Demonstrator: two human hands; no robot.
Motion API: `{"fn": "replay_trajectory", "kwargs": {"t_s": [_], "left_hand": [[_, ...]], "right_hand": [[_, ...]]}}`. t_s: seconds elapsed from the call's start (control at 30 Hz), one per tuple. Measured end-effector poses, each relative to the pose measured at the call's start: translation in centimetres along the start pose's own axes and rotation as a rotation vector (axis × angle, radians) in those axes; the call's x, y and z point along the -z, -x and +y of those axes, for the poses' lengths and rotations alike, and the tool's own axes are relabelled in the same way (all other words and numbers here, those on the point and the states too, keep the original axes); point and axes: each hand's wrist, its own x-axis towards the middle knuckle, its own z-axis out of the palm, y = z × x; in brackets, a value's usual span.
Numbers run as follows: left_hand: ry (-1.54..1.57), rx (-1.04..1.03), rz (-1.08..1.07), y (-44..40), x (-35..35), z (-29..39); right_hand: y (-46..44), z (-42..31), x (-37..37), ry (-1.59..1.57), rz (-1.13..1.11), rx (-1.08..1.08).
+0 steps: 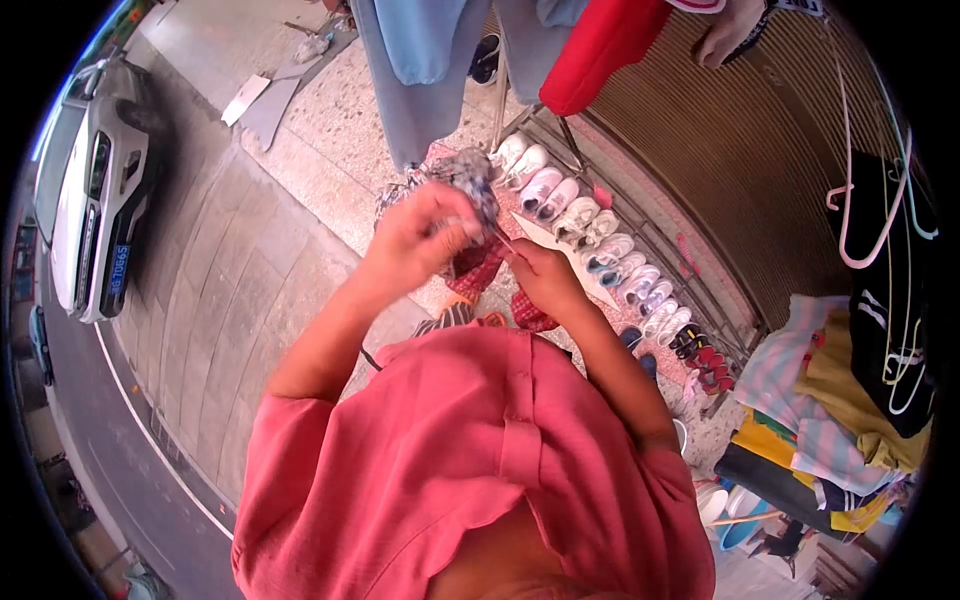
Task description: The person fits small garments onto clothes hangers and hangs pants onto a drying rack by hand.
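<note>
1. Paved ground, pale and slabbed, spread out to the left of the shoe row, with a dark road farther left.
2. Ribbed brown wall, to the right of the shoe row.
3. White car, well apart from the shoe row, on its left.
4. Loose pinkish-red shirt, worn, filling the view below the shoe row.
5. Stacked clothes, near the lower end of the shoe row, to its right.
6. Blue trousers, hanging above and left of the shoe row's upper end, near a red garment.
7. Patterned grey cloth, bunched, just left of the shoe row's upper end.
8. Left hand, left of the shoe row, overlapping the patterned grey cloth in view; fingers bent, thumb turned toward them, blurred; cannot tell whether gripping.
9. Right hand, nearer the shoe row, fingers closed on a thin pinkish rod; full shape of the rod unclear.
</note>
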Motion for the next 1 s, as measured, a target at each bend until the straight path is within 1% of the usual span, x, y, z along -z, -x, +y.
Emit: {"fn": "replay_trajectory", "kwargs": {"t_s": [0.03, 0.07, 0.1, 0.13, 0.17, 0.23, 0.27, 0.3, 0.33, 0.37, 0.4, 0.43, 0.5, 0.57, 0.6, 0.7, 0.73, 0.77, 0.8, 0.83, 0.87, 0.97, 1.0], "left_hand": [[-0.006, -0.019, -0.063, 0.5, -0.5, 0.0], [-0.189, -0.089, -0.133, 0.7, -0.8, 0.4], [-0.106, -0.011, -0.212, 1.2, -1.4, 0.3], [-0.149, -0.087, -0.295, 1.5, -1.8, 0.2], [-0.192, -0.163, -0.378, 1.7, -2.1, 0.1], [-0.216, -0.212, -0.407, 2.3, -2.3, -0.7], [-0.23, -0.236, -0.419, 2.7, -2.4, -1.2], [-0.172, -0.168, -0.39, 3.1, -2.3, -1.7], [-0.113, -0.099, -0.363, 3.9, -1.8, -2.1], [-0.054, -0.031, -0.336, 4.8, -1.3, -2.5], [0.177, 0.243, -0.267, 6.0, -1.2, -3.0], [0.218, 0.335, -0.142, 6.1, -0.6, -3.4], [0.298, 0.515, 0.112, 5.8, 0.5, -4.1], [0.328, 0.569, 0.348, 4.9, 1.9, -3.5], [0.266, 0.578, 0.385, 4.4, 2.4, -3.2], [-0.133, 0.368, 0.375, 2.7, 3.1, -3.5], [-0.241, 0.229, 0.338, 1.9, 3.0, -3.4], [-0.313, 0.127, 0.352, 0.7, 3.1, -4.1], [-0.384, 0.026, 0.364, -0.6, 3.4, -5.4], [-0.454, -0.076, 0.374, -1.5, 3.2, -5.2], [-0.332, -0.044, 0.348, -2.2, 2.9, -4.7], [-0.328, 0.251, 0.235, -2.5, 3.2, -2.6], [-0.309, 0.15, 0.33, -2.5, 2.9, -3.0]], "right_hand": [[-0.1, 0.0, -0.1, 0.018, -0.01, -0.034], [-0.3, 0.0, -0.2, 0.037, -0.02, -0.068], [-0.7, 0.4, -0.4, -0.012, 0.081, 0.056], [-1.1, 1.1, -1.0, -0.063, 0.181, 0.178], [-1.5, 1.5, -1.6, -0.152, 0.243, 0.148], [-2.2, 1.8, -2.7, -0.337, 0.374, 0.106], [-1.8, 1.7, -2.2, -0.213, 0.366, 0.089], [-1.4, 1.6, -1.6, -0.091, 0.357, 0.07], [-1.3, 0.1, -0.7, -0.157, 0.353, 0.121], [-1.2, -0.4, -0.5, -0.296, 0.301, -0.025], [-1.1, -0.2, -0.5, -0.208, 0.324, 0.016], [-1.1, -0.1, -0.4, -0.12, 0.345, 0.058], [-0.8, -0.6, -0.2, -0.178, 0.33, 0.047], [-0.5, -1.0, -0.4, -0.256, 0.34, 0.038], [-0.5, -1.1, -0.6, -0.306, 0.358, 0.037], [-0.6, -0.8, -1.0, -0.411, 0.357, -0.004], [-0.4, -0.9, -1.2, -0.434, 0.34, -0.037], [-0.4, -0.7, -1.2, -0.457, 0.322, -0.07], [-0.6, 0.1, -1.7, -0.43, 0.324, -0.03], [-0.8, 0.3, -2.0, -0.402, 0.326, 0.009], [-0.5, 0.3, -2.4, -0.451, 0.312, -0.01], [-0.4, 0.1, -3.1, -0.515, 0.312, -0.022], [-0.5, 0.8, -3.6, -0.512, 0.321, -0.022]]}}
